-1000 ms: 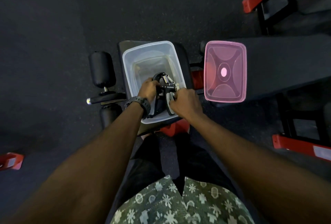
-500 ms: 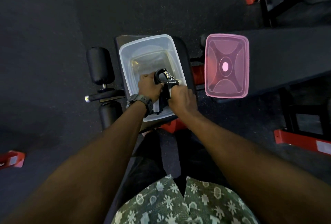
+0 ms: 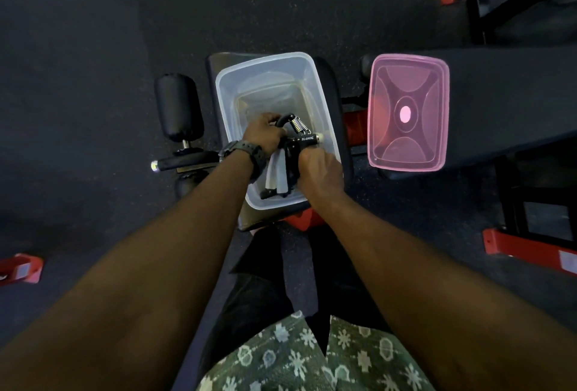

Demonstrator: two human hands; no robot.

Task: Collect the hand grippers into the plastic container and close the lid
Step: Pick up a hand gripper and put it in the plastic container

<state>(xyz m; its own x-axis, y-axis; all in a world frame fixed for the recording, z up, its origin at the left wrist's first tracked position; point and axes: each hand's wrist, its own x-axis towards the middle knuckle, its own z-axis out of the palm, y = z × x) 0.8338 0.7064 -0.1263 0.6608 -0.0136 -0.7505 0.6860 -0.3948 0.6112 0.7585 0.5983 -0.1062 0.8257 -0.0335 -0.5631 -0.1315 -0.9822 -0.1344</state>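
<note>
Shirt point(image 3: 312, 362): green patterned cloth, bottom centre of my view.
Right hand point(image 3: 318, 168): fingers curled tight round the black handle of a hand gripper point(image 3: 293, 153), just right of centre, over the near end of the container.
Left hand point(image 3: 262, 134): fingers closed on the curved top of the same gripper beside its spring; a dark wristwatch point(image 3: 246, 153) sits on the wrist.
Hand gripper: black with pale grey handle pads, inside the clear tub; I cannot tell whether more than one lies there.
Plastic container point(image 3: 268, 68): clear, open, centre of frame, resting on a dark bench seat point(image 3: 331, 87).
Lid point(image 3: 406, 115): pink, translucent, off the container, lying flat to its right on another black pad point(image 3: 512, 100).
Roller pad point(image 3: 178, 106): black, left of the tub.
</note>
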